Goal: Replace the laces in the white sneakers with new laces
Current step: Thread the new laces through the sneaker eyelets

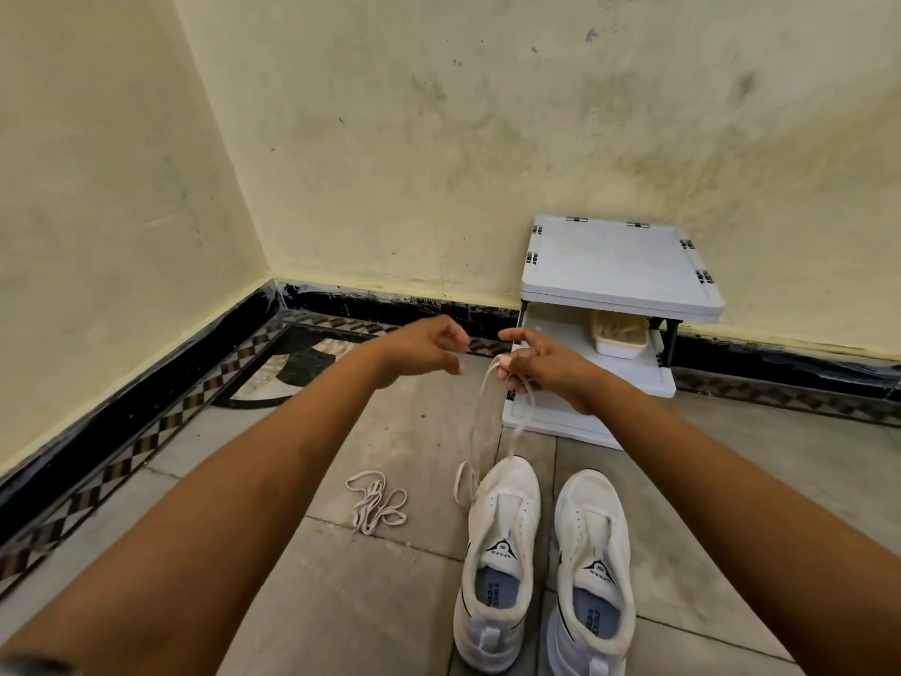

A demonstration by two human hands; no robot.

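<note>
Mid-frame, the right hand (541, 373) is pinching a lace (474, 431) dangling toward the unlaced white sneakers (502, 553) at lower right, the left hand (424, 348) hovering loose and empty; relacing seems to be starting, needing a tip found.

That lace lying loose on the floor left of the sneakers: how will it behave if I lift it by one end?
Probably floppy: the floor lace lies in limp loops, and the held lace dangles slack from the right hand. Likely very light, being thin and flat. Its loops cross, so it may come up tangled.
</note>
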